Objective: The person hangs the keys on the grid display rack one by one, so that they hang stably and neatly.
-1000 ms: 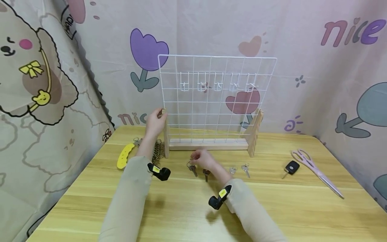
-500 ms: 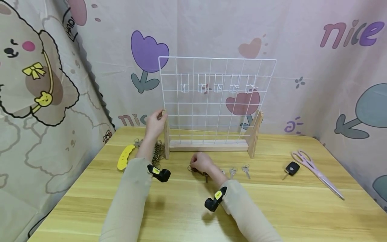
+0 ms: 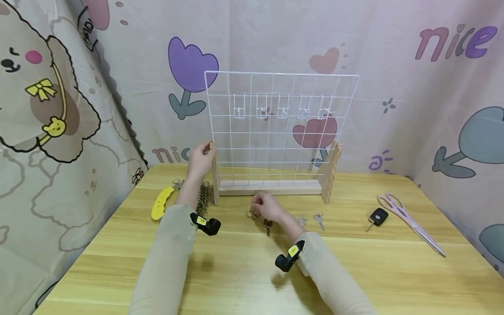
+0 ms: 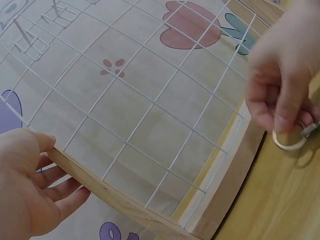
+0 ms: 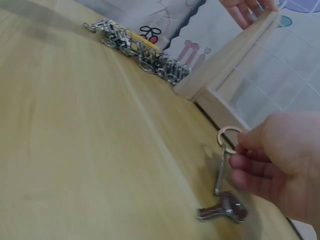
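Observation:
My left hand holds the top of the left wooden post of a white wire grid rack, thumb on one side and fingers on the other. Several white hooks hang on the grid's upper part. In front of the rack's wooden base, my right hand pinches a key ring between thumb and fingers. A key dangles from that ring just above the table. Beside it lies a dark-headed key, seen in the head view below the right hand.
More keys lie right of the right hand. A black car key and pink-handled scissors are farther right. On the left, a yellow-handled object lies near a pile of metal rings or clips, partly behind the left forearm.
My right hand reached down over the key ring, took hold of it and has lifted it a little off the table. The left hand has stayed on the post.

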Motion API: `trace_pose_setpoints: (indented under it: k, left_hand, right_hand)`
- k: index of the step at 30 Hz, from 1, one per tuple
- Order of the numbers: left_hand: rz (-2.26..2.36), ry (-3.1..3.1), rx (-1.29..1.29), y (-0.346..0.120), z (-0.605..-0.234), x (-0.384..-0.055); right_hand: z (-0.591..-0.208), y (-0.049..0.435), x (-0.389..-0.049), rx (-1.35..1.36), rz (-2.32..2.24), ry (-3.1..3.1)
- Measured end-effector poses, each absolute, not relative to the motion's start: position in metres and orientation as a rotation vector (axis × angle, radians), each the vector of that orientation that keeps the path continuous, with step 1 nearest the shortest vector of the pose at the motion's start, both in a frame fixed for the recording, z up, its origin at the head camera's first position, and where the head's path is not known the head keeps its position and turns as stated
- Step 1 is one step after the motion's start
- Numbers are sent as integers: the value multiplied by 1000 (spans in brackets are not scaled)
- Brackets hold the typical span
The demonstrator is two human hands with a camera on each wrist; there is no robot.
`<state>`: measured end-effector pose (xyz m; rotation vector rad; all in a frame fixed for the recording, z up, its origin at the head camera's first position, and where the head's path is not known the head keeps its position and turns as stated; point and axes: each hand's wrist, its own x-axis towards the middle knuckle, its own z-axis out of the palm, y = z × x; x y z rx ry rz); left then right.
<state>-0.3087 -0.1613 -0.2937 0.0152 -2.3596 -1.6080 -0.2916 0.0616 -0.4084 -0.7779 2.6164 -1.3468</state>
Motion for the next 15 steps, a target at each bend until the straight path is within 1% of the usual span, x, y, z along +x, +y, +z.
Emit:
trace_pose_setpoints:
  k: [5,7,15]
  left_hand:
    - [-1602,-2363,17,-161,-293,-308]
    - [-1608,-2363,22,-161,-293,-308]
    - [-1603,-2374,25,-162,-293,-307]
  right_hand:
    - [-385,69,-293,-781,-1546,2525]
    - [-368,69,-293,-721,-1555,2545]
    - [-300,67,-299,-806,-1738,2494]
